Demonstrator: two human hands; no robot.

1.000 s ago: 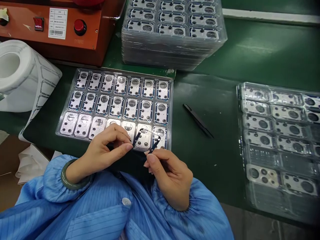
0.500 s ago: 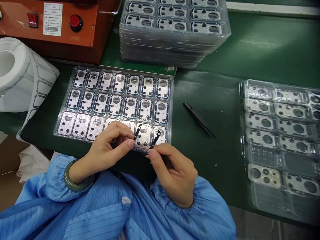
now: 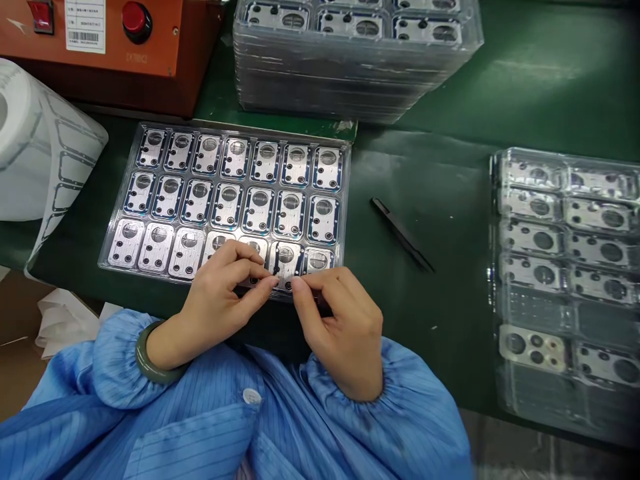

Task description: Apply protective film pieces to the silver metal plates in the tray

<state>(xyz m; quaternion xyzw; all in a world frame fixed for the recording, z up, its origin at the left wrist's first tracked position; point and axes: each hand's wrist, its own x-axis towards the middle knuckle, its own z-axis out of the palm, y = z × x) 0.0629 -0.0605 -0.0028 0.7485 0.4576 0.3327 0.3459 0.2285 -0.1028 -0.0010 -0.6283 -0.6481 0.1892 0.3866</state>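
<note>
In the lower part of the view, both hands hover over the front row of a clear plastic tray (image 3: 346, 200) that holds rows of silvery metal plates. My left hand (image 3: 220, 293) has thumb and forefinger pinched on a thin black strip (image 3: 276, 257) at the left edge of one plate (image 3: 287, 261). Pinched likewise, my right hand (image 3: 343, 327) is at the lower right corner of that plate, on a second black strip (image 3: 301, 259). Fingertips cover the strips' lower ends. Plates in the two back rows have dark blue-edged frames; those at front left look bare.
Black tweezers (image 3: 403, 235) lie right of the tray. Further right are clear trays (image 3: 530, 310) with more plates. A tall tray stack (image 3: 320, 80) stands behind, beside an orange machine (image 3: 120, 77). A white roll (image 3: 30, 153) with printed frame outlines is at left.
Both hands have come down closer to the plate, the right one moving left and up. The black strips, raised before, now lie along the plate's sides. The view has shifted slightly.
</note>
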